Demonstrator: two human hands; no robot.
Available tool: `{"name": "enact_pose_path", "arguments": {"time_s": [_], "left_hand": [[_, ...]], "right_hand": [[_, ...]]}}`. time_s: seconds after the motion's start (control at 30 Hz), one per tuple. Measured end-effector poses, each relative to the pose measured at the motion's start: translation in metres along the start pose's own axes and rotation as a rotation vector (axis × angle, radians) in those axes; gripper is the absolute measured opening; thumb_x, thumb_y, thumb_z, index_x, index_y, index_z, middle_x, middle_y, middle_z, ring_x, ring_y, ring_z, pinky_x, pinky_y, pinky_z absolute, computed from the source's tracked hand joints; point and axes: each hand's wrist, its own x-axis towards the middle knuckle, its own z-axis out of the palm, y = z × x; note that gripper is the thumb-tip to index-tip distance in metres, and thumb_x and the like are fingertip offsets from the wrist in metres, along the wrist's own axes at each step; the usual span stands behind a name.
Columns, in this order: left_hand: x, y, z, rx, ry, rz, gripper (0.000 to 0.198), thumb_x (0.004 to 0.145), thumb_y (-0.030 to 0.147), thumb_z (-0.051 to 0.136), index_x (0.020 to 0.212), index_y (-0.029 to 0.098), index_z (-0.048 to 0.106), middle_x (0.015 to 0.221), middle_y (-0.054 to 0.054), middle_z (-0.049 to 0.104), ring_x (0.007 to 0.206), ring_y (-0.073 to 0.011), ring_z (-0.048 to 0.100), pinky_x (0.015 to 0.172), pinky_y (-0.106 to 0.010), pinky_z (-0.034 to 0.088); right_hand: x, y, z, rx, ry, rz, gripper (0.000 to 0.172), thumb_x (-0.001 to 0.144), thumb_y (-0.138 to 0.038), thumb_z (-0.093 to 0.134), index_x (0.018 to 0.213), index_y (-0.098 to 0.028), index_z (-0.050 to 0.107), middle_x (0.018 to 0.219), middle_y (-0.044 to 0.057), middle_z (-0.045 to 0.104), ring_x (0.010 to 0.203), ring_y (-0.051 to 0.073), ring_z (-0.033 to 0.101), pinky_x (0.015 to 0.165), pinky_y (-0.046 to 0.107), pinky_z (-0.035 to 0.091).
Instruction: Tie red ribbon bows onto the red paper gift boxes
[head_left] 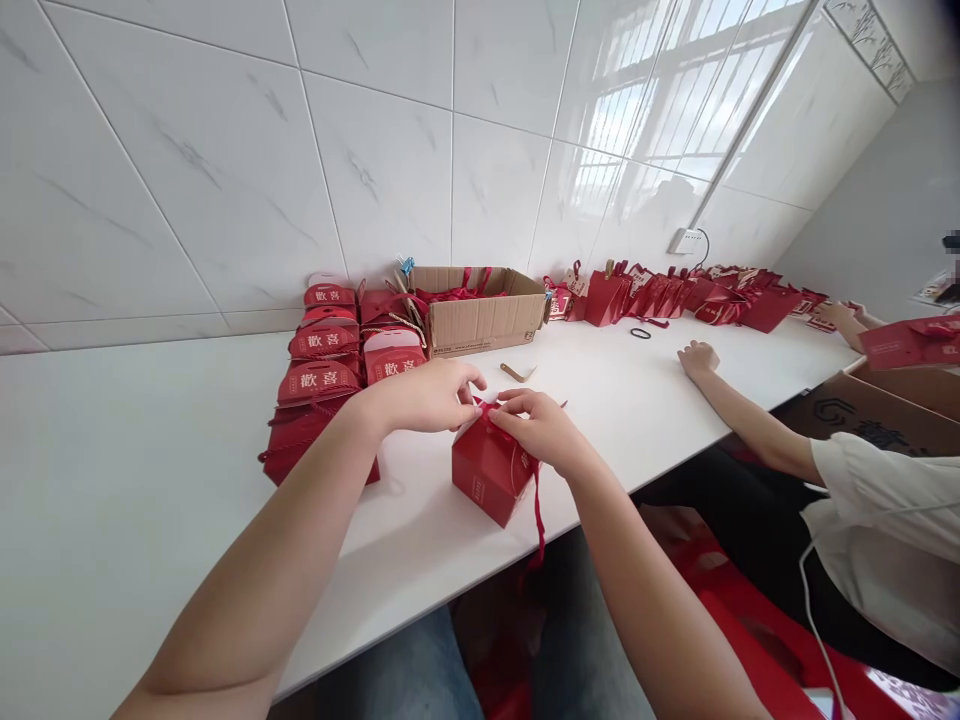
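Red box [484,475] | just below left grip [435,395], right grip [540,430] | both pinching ribbon [538,505]

White table [172,480] — supports grouped red boxes [319,383] at left, an open cardboard carton [480,325] at far centre, a brown-handled tool [514,373] nearer, a black loop [640,333] and red bags [606,298] at far right — plus one ribboned box [484,475] by the near edge.

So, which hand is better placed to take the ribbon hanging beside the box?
Probably the right hand: its grip, at the top of the box, is directly above the hanging ribbon. The left hand is at the opposite side of the box's top.
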Motion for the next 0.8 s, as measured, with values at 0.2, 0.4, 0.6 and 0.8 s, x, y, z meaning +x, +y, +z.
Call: {"name": "enact_pose_path", "arguments": {"time_s": [0.2,0.4,0.6,0.8], "left_hand": [[0.003,-0.003,0.002,-0.035,-0.036,0.018,0.025,0.082,0.038,0.042,0.087,0.019,0.058,0.093,-0.006,0.069,0.077,-0.0196,0.068,0.070,-0.029,0.051],[0.005,-0.005,0.002,-0.172,-0.027,0.064,0.010,0.077,0.028,0.049,0.073,0.019,0.051,0.081,-0.002,0.064,0.076,-0.0180,0.067,0.062,-0.025,0.053],[0.008,-0.008,0.005,-0.304,0.121,0.092,0.007,0.074,0.023,0.053,0.070,0.018,0.051,0.073,0.000,0.063,0.070,-0.0167,0.067,0.059,-0.024,0.053],[-0.001,-0.002,-0.004,-0.613,0.411,0.162,0.010,0.078,0.024,0.057,0.072,0.018,0.053,0.065,-0.002,0.063,0.064,-0.0190,0.068,0.056,-0.027,0.054]], "right_hand": [[0.003,0.002,0.002,-0.019,0.019,-0.032,0.026,0.078,-0.036,0.054,0.064,-0.019,0.067,0.116,0.005,0.062,0.100,0.023,0.058,0.080,0.034,0.041],[0.001,0.007,0.004,-0.003,0.035,-0.049,0.027,0.078,-0.040,0.055,0.071,-0.019,0.070,0.108,0.008,0.065,0.099,0.026,0.059,0.076,0.034,0.043],[0.003,0.014,-0.004,0.183,0.160,-0.164,0.020,0.078,-0.039,0.060,0.078,-0.021,0.069,0.120,0.006,0.060,0.113,0.025,0.051,0.092,0.037,0.037],[-0.069,0.043,-0.010,0.833,0.099,-0.217,0.014,0.082,-0.030,0.062,0.073,-0.020,0.065,0.060,-0.002,0.056,0.060,0.011,0.051,0.061,0.024,0.039]]}}
